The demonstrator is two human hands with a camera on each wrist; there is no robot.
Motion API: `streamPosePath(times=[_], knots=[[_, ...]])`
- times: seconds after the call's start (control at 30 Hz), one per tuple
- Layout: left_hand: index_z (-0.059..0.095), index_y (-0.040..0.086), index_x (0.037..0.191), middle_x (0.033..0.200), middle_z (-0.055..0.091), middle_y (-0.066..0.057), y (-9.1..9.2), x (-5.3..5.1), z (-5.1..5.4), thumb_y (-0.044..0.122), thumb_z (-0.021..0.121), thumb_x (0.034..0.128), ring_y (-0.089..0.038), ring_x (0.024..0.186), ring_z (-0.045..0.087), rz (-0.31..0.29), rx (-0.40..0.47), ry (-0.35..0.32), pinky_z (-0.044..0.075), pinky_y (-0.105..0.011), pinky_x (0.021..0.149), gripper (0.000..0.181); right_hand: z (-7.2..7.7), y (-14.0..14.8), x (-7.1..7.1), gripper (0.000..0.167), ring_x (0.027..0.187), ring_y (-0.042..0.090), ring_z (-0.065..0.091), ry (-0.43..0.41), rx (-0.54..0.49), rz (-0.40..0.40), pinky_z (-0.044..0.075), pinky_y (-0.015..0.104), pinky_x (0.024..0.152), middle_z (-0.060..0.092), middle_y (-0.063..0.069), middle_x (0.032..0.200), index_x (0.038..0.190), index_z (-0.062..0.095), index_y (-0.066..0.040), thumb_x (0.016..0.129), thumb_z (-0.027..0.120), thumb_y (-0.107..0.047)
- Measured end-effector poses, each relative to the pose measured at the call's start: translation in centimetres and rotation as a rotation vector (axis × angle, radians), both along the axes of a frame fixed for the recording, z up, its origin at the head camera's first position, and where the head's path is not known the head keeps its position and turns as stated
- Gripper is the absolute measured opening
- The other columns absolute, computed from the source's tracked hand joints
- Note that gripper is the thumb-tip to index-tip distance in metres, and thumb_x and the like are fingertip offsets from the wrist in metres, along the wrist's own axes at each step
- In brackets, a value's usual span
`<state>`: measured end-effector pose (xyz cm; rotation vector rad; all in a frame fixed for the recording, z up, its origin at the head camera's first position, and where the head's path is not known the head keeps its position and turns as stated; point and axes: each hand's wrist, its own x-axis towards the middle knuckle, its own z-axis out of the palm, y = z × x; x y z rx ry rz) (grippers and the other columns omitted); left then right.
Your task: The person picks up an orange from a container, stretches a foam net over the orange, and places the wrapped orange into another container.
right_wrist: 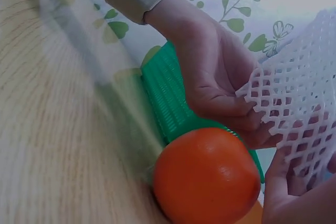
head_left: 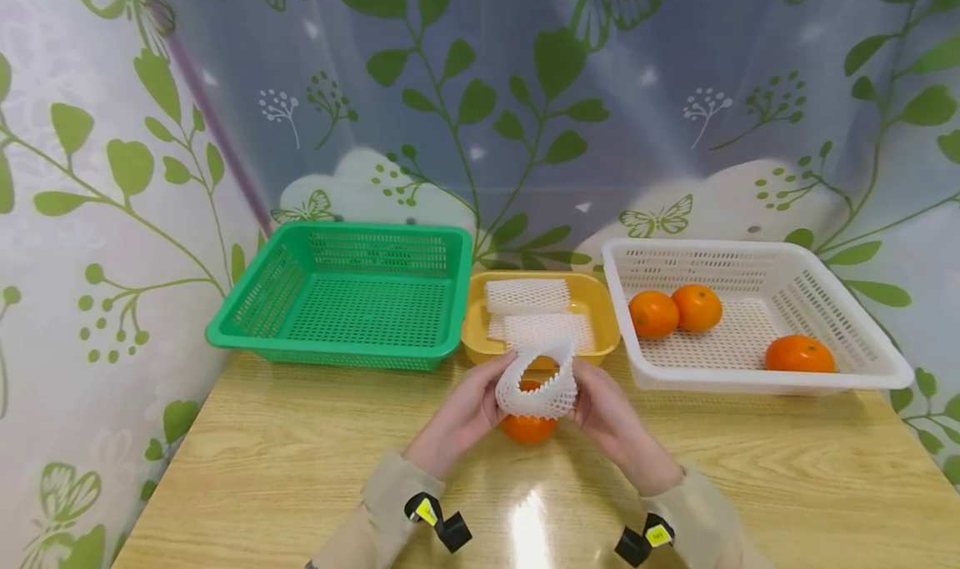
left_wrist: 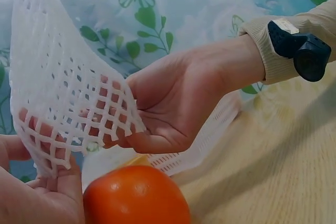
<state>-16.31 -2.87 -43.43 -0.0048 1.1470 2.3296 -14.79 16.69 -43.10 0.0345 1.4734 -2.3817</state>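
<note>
A white foam net sleeve [head_left: 536, 392] is stretched between the two hands, its mouth spread wide. My left hand [head_left: 477, 401] grips its left side, and my right hand [head_left: 606, 411] grips its right side; in the left wrist view, fingers show through the mesh. Just below the sleeve, an orange [head_left: 528, 430] sits on the table, partly hidden by the net in the head view. The right wrist view shows the same orange [right_wrist: 207, 177] apart from the hands, under the net's lower edge.
Behind the hands stands a yellow basket [head_left: 606, 323] with foam net sleeves [head_left: 546, 331] in it. At the left is a green basket [head_left: 337, 352]. A white basket [head_left: 772, 379] at the right holds three oranges [head_left: 697, 306]. A patterned curtain [head_left: 465, 161] hangs behind the wooden table [head_left: 300, 436].
</note>
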Motion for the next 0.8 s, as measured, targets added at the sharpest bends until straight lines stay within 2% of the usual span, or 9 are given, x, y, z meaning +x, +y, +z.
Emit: streamPosePath(times=[0.1, 0.23, 0.33, 0.67, 0.8], knots=[[0.064, 0.006, 0.124, 0.101, 0.072, 0.004, -0.3, 0.2, -0.5, 0.02, 0.046, 0.1083, -0.005, 0.086, 0.068, -0.005, -0.03, -0.001, 0.055, -0.017, 0.074, 0.028, -0.5, 0.0, 0.2, 0.039, 0.073, 0.002, 0.057, -0.031, 0.033, -0.016, 0.046, 0.015, 0.059, 0.063, -0.008, 0.082, 0.094, 0.071, -0.024, 0.111, 0.036, -0.019], [0.056, -0.004, 0.134, 0.101, 0.071, 0.002, -0.5, 0.3, -1.2, 0.021, 0.05, 0.1068, -0.006, 0.086, 0.067, -0.001, -0.064, -0.015, 0.055, -0.017, 0.074, 0.038, -1.1, 0.1, 0.3, 0.038, 0.07, 0.002, 0.057, -0.065, 0.073, -0.039, 0.043, 0.014, 0.055, 0.065, -0.008, 0.082, 0.095, 0.071, -0.024, 0.111, 0.037, -0.02], [0.053, -0.006, 0.136, 0.1, 0.071, 0.001, -0.6, 0.3, -1.5, 0.021, 0.051, 0.106, -0.007, 0.086, 0.067, 0.008, -0.077, -0.038, 0.056, -0.017, 0.075, 0.04, -1.6, 0.2, 0.3, 0.036, 0.071, 0.002, 0.059, -0.083, 0.105, -0.036, 0.044, 0.014, 0.055, 0.067, -0.007, 0.083, 0.096, 0.071, -0.023, 0.111, 0.039, -0.022], [0.055, -0.008, 0.133, 0.098, 0.073, 0.0, -1.0, 0.2, -2.8, 0.017, 0.055, 0.1036, -0.007, 0.084, 0.069, 0.063, -0.148, -0.07, 0.058, -0.018, 0.076, 0.039, -3.2, 0.5, 0.4, 0.032, 0.071, 0.003, 0.064, -0.119, 0.153, -0.028, 0.05, 0.017, 0.06, 0.071, -0.006, 0.084, 0.095, 0.068, -0.02, 0.111, 0.041, -0.026], [0.054, -0.007, 0.134, 0.1, 0.072, -0.001, -0.9, 0.2, -3.4, 0.018, 0.055, 0.1038, -0.008, 0.088, 0.068, 0.071, -0.153, -0.085, 0.058, -0.02, 0.078, 0.039, -3.6, 0.5, 0.4, 0.028, 0.068, 0.004, 0.064, -0.142, 0.17, -0.046, 0.05, 0.018, 0.058, 0.071, -0.005, 0.084, 0.099, 0.067, -0.02, 0.11, 0.043, -0.028]])
